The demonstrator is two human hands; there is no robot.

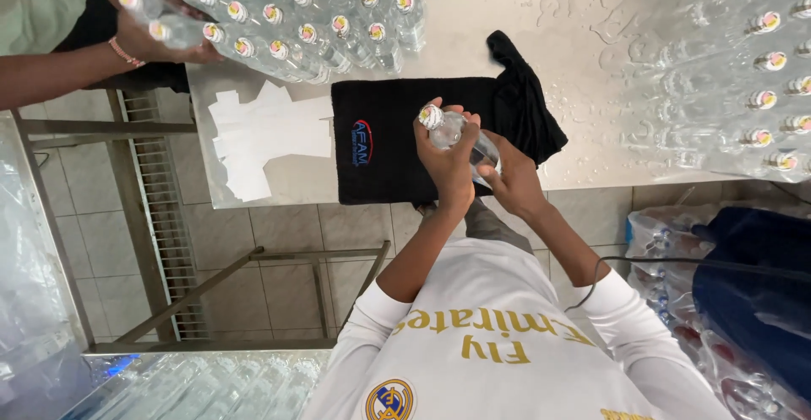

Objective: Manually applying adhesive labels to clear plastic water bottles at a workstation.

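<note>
The view from the head camera looks straight down, so the person's lower arms are seen foreshortened and the white long-sleeved shirt (498, 344) fills the bottom edge. Both hands meet over a small clear plastic bottle (456, 133), held above the near edge of the wet steel table (557, 14). The left hand (446, 162) wraps its fingers around the bottle's body, hiding most of it; only the capped top and a strip of clear wall show. The right hand (511, 182) closes on the bottle's lower end from the other side, and the bottle's base is hidden behind it. Whether a label is on the bottle cannot be made out. Under the hands lies a folded black towel (397, 141), soft and matte, with one rumpled corner. Flat white paper sheets (262, 133) lie beside it. Rows of capped clear bottles (296, 14) stand at the table's far side; more bottles on the right (760, 73) are blurred by shrink film. Another person's hand (148, 35), cut off at the frame edge, rests on the far rows.
</note>
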